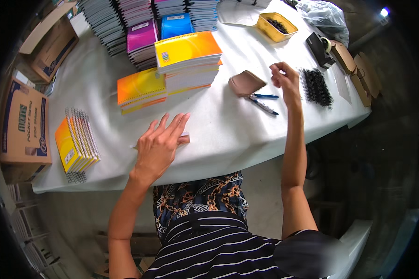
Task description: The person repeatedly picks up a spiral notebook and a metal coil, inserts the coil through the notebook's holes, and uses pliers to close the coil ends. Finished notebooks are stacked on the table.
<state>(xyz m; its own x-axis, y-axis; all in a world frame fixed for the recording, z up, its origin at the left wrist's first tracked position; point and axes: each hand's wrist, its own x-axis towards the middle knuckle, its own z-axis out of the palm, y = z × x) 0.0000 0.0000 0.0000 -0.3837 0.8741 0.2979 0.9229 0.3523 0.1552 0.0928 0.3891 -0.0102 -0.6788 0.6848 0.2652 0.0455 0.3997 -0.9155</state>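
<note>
Left hand (160,142) lies flat, fingers spread, pressing a white sheet on the table (228,135). Right hand (285,79), fingertips pinched, hovers beside the black binding coils (315,86); contents indiscernible. The unpinned sheet could slide off the table's edge.

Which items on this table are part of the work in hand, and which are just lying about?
In hand:
left hand flat on a white sheet
right hand raised beside the black binding coils

Lying about:
blue-handled pliers
yellow tray
tape dispenser
cardboard box
</note>
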